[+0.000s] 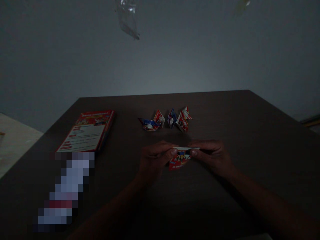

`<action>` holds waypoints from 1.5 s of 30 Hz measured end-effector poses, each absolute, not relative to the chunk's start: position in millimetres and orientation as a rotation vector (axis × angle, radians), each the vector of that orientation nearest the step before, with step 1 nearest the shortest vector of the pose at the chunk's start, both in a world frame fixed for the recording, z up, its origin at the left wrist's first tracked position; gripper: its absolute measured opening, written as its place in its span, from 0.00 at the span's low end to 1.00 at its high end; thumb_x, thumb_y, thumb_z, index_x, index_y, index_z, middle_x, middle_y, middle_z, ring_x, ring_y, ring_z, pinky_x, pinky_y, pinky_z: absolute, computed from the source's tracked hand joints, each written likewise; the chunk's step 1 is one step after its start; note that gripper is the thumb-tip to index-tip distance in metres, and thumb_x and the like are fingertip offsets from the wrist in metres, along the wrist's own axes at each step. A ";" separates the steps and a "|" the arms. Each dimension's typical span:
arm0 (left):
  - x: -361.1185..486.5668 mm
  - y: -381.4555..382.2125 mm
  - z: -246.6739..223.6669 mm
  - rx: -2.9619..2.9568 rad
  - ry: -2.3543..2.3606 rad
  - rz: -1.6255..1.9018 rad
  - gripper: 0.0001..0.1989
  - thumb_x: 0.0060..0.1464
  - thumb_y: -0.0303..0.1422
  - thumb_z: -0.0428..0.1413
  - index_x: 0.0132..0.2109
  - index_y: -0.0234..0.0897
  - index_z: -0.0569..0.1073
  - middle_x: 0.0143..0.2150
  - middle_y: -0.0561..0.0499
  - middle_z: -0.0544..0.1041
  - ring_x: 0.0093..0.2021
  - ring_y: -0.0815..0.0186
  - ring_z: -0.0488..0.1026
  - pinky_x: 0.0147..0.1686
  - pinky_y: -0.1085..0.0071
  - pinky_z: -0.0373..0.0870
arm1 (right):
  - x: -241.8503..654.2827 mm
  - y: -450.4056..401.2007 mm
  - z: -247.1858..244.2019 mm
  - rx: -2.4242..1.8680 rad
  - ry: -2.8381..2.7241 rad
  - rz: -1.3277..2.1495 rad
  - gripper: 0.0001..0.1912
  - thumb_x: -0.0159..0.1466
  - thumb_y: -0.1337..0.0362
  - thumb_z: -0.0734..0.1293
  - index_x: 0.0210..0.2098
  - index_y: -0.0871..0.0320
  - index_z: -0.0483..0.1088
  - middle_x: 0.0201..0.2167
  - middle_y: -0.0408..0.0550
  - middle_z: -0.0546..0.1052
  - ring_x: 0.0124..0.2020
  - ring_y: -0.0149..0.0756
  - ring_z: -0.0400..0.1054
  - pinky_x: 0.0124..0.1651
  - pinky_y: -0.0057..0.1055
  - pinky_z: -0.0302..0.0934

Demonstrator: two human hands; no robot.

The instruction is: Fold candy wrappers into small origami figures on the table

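Between my two hands is a folded sheet of printed paper [182,159], red with a coloured picture and a pale upper edge. My left hand [156,158] pinches its left side between thumb and fingers. On the right side, my right hand [213,156] grips it the same way, thumb on the near face. Farther back on the table lie folded paper shapes of the same glossy kind: a blue and red one [152,122] at left, and a blue piece [172,118] close beside a red and white one [183,120]. My fingers behind the paper are hidden.
A stack of red and white printed leaflets [87,131] rests on the left of the dark table [135,103]. Nearer me, a pixelated patch hides a long pale item. Behind the table stands a grey wall [200,50], with a clear plastic bag [128,20] high up.
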State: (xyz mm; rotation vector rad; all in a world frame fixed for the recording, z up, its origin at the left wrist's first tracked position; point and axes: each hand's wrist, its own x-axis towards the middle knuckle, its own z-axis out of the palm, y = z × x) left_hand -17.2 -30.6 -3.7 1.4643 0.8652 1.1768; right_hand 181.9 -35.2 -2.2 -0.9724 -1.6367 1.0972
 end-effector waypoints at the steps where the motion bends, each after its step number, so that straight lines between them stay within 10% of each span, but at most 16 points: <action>1: -17.1 -30.7 -3.2 1.462 0.877 1.173 0.07 0.52 0.32 0.58 0.34 0.36 0.80 0.31 0.49 0.77 0.32 0.67 0.72 0.29 0.75 0.67 | 181.7 -35.4 -2.2 -0.987 -1.626 1.090 0.09 0.58 0.63 0.69 0.38 0.54 0.78 0.35 0.47 0.81 0.33 0.36 0.75 0.35 0.28 0.69; 45: -14.7 -28.5 -2.1 1.662 0.787 1.295 0.02 0.49 0.29 0.60 0.31 0.36 0.78 0.29 0.49 0.76 0.30 0.68 0.73 0.28 0.74 0.69 | 176.1 -37.7 2.9 -0.878 -1.732 0.928 0.06 0.59 0.65 0.67 0.34 0.57 0.78 0.28 0.49 0.78 0.28 0.35 0.72 0.30 0.30 0.66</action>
